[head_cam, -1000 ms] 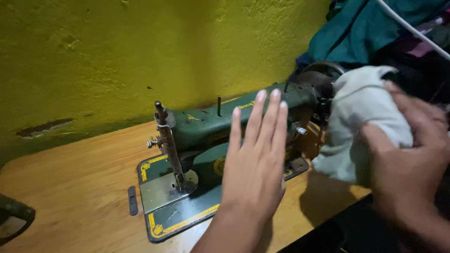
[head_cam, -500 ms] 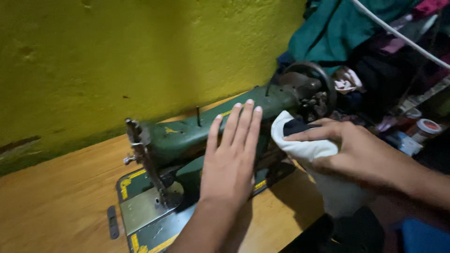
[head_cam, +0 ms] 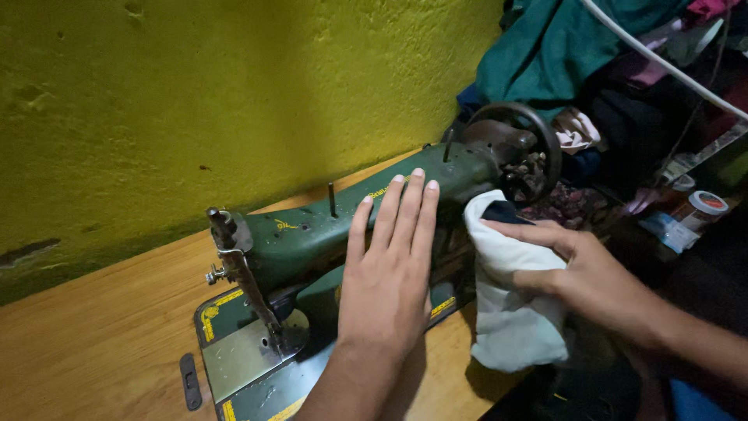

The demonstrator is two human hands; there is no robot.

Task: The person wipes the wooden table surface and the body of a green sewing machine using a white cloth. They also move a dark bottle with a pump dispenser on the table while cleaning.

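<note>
A dark green sewing machine [head_cam: 312, 234] with yellow trim stands on a wooden table [head_cam: 93, 335]. My left hand [head_cam: 389, 273] lies flat on the machine's arm, fingers together and stretched out, holding nothing. My right hand [head_cam: 576, 273] presses a white cloth [head_cam: 510, 320] against the right end of the machine body, just below the black handwheel [head_cam: 518, 148]. The needle bar and presser foot [head_cam: 241, 273] stand at the left over the metal plate.
A yellow-green wall [head_cam: 234, 93] runs behind the table. Teal and dark fabrics [head_cam: 576, 47] are heaped at the upper right, crossed by a white cord [head_cam: 662, 62]. A small round container [head_cam: 705, 206] sits at the far right.
My right hand brought the white cloth down from the handwheel area to the machine's right end. My left hand stayed flat on the arm. The view shifted so the machine sits more to the right.
</note>
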